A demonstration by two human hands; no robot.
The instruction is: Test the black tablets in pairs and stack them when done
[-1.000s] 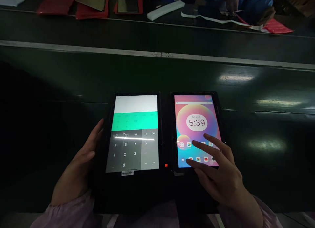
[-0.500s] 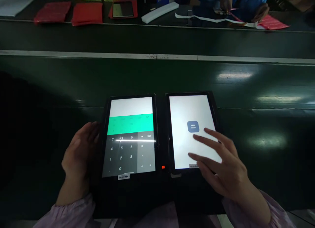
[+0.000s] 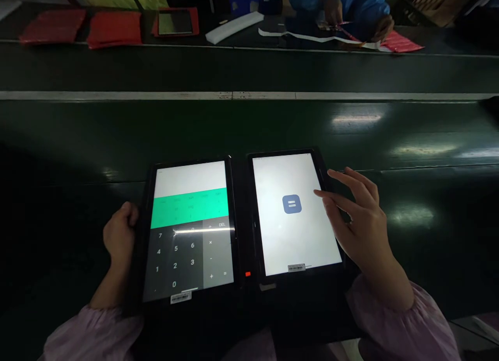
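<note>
Two lit tablets lie side by side in front of me. The left tablet (image 3: 189, 231) shows a calculator with a green band and number keys. On the right tablet (image 3: 298, 236) a blue equals-sign icon stands on a white screen. My left hand (image 3: 120, 233) is closed beside the left tablet's outer edge, its fingers curled; whatever they may hold is lost in the dark. Over the right edge of the right tablet hovers my right hand (image 3: 360, 218), fingers apart and holding nothing. Both tablets have a small barcode label at the bottom edge.
A small red piece (image 3: 248, 273) lies between the tablets. On the far bench are red pouches (image 3: 115, 29), a dark-screened device (image 3: 175, 22) and a white foam strip (image 3: 234, 28). A co-worker in blue sleeves (image 3: 360, 7) handles items there. A pale rail (image 3: 163, 95) crosses between.
My right hand has moved up and right, off the middle of the screen. My left hand has curled its fingers. The whole view has shifted slightly.
</note>
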